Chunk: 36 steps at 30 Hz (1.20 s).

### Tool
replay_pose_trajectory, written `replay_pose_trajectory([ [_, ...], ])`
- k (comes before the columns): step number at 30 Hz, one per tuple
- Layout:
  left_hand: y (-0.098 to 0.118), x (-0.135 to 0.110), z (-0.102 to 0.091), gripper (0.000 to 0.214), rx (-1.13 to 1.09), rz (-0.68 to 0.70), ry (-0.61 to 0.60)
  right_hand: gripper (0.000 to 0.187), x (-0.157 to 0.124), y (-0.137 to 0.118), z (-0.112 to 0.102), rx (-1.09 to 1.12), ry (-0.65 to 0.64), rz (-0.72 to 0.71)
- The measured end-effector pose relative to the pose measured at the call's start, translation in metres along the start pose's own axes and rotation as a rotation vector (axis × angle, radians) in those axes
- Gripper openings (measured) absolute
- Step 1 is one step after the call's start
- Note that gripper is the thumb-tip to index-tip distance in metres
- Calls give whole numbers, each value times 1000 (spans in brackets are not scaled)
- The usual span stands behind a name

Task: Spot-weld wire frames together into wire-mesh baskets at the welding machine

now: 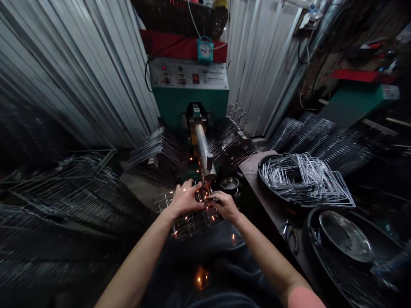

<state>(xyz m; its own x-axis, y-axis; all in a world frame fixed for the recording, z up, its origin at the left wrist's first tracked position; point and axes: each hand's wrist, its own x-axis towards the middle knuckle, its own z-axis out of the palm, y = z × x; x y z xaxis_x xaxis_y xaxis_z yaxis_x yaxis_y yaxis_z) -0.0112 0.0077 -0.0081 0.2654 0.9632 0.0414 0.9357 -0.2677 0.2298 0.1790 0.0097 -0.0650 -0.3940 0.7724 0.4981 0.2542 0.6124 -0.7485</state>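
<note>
A wire rack [189, 224] of crossed metal rods lies under my hands, below the electrode tip of a green spot welder [192, 96]. The welder's metal arm [203, 147] reaches down towards me, and orange sparks scatter around its tip. My left hand [186, 196] grips the rack from the left, its thumb and fingers curved around the weld point. On the other side my right hand [226, 204] is closed in a pinch by the tip. What its fingers hold is partly hidden, small and dark.
Stacks of bent wire frames [157, 149] flank the welder, and more fill the left side. To the right, a black basin [261, 179] holds loose wire frames. Nearer stands another basin [310, 239] with a metal dish [345, 235]. Pliers [293, 237] lie beside it.
</note>
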Motion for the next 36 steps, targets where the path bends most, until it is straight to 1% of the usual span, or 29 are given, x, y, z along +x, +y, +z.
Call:
replay_pose_trajectory([
  [2, 0, 0, 1, 71, -4, -13, 6, 21, -10, -4, 1, 18, 90, 63],
  [4, -1, 1, 1, 71, 7, -1, 11, 21, -23, -7, 0, 19, 154, 164],
  [7, -2, 6, 1, 72, 47, 26, 17, 14, -43, -6, -5, 34, 198, 334],
  [11, -4, 12, 0, 73, 35, 9, 0, 14, -65, 2, -15, 76, 237, 498],
  [16, -2, 8, 0, 71, -1, 4, -21, 17, -87, 6, -24, 80, 250, 584],
  [19, -2, 8, 0, 70, -7, 12, -11, 19, -107, 8, -26, 72, 242, 631],
  [24, -7, 21, -3, 69, 27, -15, 22, 26, -144, 15, -24, 27, 228, 704],
  [28, -6, 28, -7, 69, 39, -57, 22, 25, -159, 15, -32, 0, 236, 738],
  [30, -4, 29, -7, 68, 52, -77, 18, 23, -167, 11, -41, -33, 238, 755],
  [32, -4, 28, -9, 68, 61, -98, 19, 22, -182, 5, -58, -93, 247, 770],
  [34, -6, 26, -11, 69, 54, -91, -2, 23, -202, -2, -85, -209, 282, 777],
  [36, -12, 19, -12, 75, 40, -69, -39, 26, -225, -8, -121, -418, 355, 810],
])
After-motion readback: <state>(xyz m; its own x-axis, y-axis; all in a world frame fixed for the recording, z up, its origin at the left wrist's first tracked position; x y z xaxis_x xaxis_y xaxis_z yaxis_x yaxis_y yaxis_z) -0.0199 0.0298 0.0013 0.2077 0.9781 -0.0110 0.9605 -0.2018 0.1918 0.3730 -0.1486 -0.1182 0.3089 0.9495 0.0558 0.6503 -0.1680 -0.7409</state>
